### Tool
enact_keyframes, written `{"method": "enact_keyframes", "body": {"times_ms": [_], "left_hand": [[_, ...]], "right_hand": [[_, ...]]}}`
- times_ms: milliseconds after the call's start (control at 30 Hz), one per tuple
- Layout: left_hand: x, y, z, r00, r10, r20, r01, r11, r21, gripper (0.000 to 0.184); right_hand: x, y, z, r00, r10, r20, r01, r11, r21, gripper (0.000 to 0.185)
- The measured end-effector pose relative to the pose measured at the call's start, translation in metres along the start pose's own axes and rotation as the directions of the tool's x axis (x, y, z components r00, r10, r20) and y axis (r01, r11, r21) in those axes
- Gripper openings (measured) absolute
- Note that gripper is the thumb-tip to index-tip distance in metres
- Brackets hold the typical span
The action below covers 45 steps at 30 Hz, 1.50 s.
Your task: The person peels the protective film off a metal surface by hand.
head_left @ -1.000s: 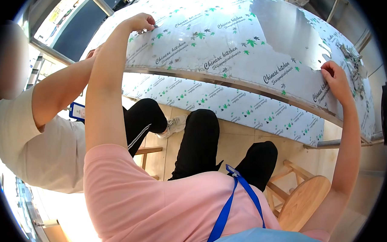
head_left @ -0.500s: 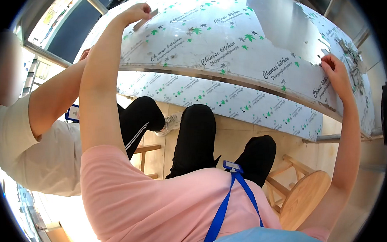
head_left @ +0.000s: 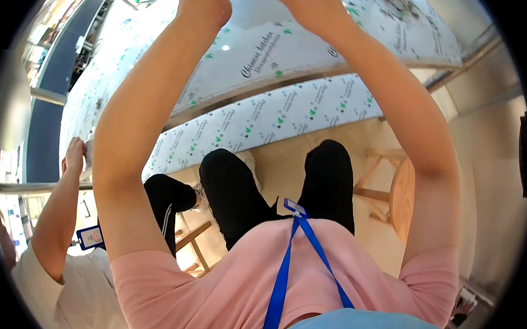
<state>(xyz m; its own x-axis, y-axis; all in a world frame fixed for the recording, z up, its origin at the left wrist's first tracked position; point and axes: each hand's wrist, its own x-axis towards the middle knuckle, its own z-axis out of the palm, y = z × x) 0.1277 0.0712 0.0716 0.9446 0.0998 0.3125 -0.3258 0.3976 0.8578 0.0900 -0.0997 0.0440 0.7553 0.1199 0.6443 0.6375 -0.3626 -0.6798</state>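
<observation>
My left hand (head_left: 208, 5) is at the top edge of the head view, over a large metal surface (head_left: 315, 52) covered with white film printed with green leaves and "Chinese kitchen". Its fingers are cut off by the frame, so what it holds is hidden. Close by on the right, my right hand (head_left: 313, 5) reaches over the same surface, its fingertips pointing left and mostly out of frame. A patch of bare grey metal (head_left: 252, 11) shows between the two hands. Torn, crumpled film (head_left: 400, 3) lies to the right of my right hand.
A co-worker's hand (head_left: 73, 155) rests by the surface's left edge, beside a co-worker's pale sleeve (head_left: 42, 300). A lower film-covered panel (head_left: 262, 121) runs below the front edge. A round wooden stool (head_left: 403, 197) stands by my right leg, and metal rails flank the surface.
Both my hands have come together at the top of the view, the right one moving far left. The view has shifted. The thin flat piece in my left hand is out of sight.
</observation>
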Motion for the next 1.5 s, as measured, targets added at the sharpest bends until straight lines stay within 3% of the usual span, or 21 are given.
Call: {"method": "enact_keyframes", "body": {"times_ms": [100,133,200,267,333,400,433,467,533,567,667,1067,1300,1500], "left_hand": [[-0.011,-0.016,0.026,0.994,-0.018,0.112,0.023,0.999,-0.044,0.034],[-0.015,-0.022,0.03,0.989,-0.019,0.147,0.028,0.998,-0.059,0.035],[-0.03,-0.028,0.035,0.954,0.222,0.2,-0.279,0.9,0.335,0.036],[-0.049,-0.029,0.035,0.845,0.406,0.347,-0.531,0.565,0.632,0.037],[-0.071,-0.029,0.035,0.687,0.479,0.547,-0.653,0.077,0.753,0.039],[-0.094,-0.029,0.034,0.641,0.233,0.731,-0.76,0.06,0.647,0.031],[-0.107,-0.03,0.041,0.578,0.265,0.772,-0.804,0.018,0.595,0.022],[-0.121,-0.032,0.05,0.513,0.295,0.806,-0.839,-0.026,0.544,0.014],[-0.138,-0.04,0.054,0.501,0.283,0.818,-0.836,-0.086,0.542,0.017],[-0.142,-0.046,0.055,0.494,0.277,0.824,-0.834,-0.114,0.539,0.019],[-0.143,-0.063,0.06,0.463,0.318,0.827,-0.841,-0.137,0.524,0.012],[-0.124,-0.047,0.069,0.366,0.111,0.924,-0.886,-0.261,0.382,0.015],[-0.112,-0.045,0.068,0.204,0.049,0.978,-0.925,-0.318,0.209,0.013],[-0.117,-0.053,0.064,0.203,0.051,0.978,-0.889,-0.408,0.206,0.015]], "right_hand": [[-0.004,0.017,-0.025,0.995,0.086,0.045,-0.091,0.986,0.14,0.023],[-0.01,0.021,-0.036,0.994,0.094,0.054,-0.097,0.994,0.055,0.022],[-0.019,0.024,-0.066,0.992,0.102,0.076,-0.093,0.989,-0.118,0.02],[-0.038,0.024,-0.092,0.994,-0.073,0.081,0.102,0.893,-0.439,0.013],[-0.059,0.04,-0.112,0.953,-0.249,0.172,0.299,0.677,-0.672,0.011],[-0.089,0.048,-0.128,0.935,-0.22,0.28,0.355,0.608,-0.71,0.014],[-0.102,0.046,-0.133,0.92,-0.202,0.336,0.39,0.572,-0.722,0.02],[-0.11,0.043,-0.132,0.883,-0.318,0.346,0.468,0.54,-0.699,0.02],[-0.12,0.036,-0.13,0.77,-0.537,0.345,0.606,0.447,-0.658,0.023],[-0.124,0.039,-0.131,0.738,-0.579,0.346,0.631,0.411,-0.657,0.03],[-0.131,0.04,-0.129,0.712,-0.612,0.345,0.619,0.315,-0.719,0.023],[-0.131,0.031,-0.127,0.724,-0.598,0.343,0.597,0.295,-0.746,0.024],[-0.135,0.029,-0.121,0.746,-0.577,0.332,0.56,0.273,-0.783,0.021],[-0.135,0.033,-0.121,0.74,-0.58,0.34,0.558,0.248,-0.792,0.022]]}}
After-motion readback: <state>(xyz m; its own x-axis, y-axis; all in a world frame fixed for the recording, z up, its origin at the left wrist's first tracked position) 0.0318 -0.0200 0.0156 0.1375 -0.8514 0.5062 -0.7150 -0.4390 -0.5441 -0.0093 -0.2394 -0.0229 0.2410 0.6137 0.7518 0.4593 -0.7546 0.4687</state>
